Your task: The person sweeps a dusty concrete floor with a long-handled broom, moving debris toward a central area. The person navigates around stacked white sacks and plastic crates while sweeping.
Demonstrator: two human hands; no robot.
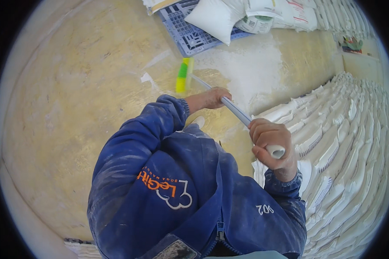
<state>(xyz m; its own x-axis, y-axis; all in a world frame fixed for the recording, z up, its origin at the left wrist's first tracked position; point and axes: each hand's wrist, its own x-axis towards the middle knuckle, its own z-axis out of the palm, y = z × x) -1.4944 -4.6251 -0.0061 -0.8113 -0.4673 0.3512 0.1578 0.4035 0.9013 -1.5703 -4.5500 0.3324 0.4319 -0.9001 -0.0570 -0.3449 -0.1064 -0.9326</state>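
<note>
Both of my hands are wrapped round the pale grey handle of a broom (238, 111), which slants from the lower right up to the left. My left hand (214, 97) grips it lower down, nearer the bristles. Close to the handle's hollow white end is my right hand (270, 142), closed in a fist. The broom's yellow and green bristle head (183, 74) is at floor level, beside the corner of a blue pallet. White powder (263, 69) is spread over the floor to the right of the bristles.
Filled white sacks (216, 19) lie on the blue plastic pallet (181, 32) ahead. Along my right rises a large stack of white sacks (333, 142), close to my right arm. A scrap of white paper (148, 79) lies on the yellowish floor (82, 86). A wall curves along the left.
</note>
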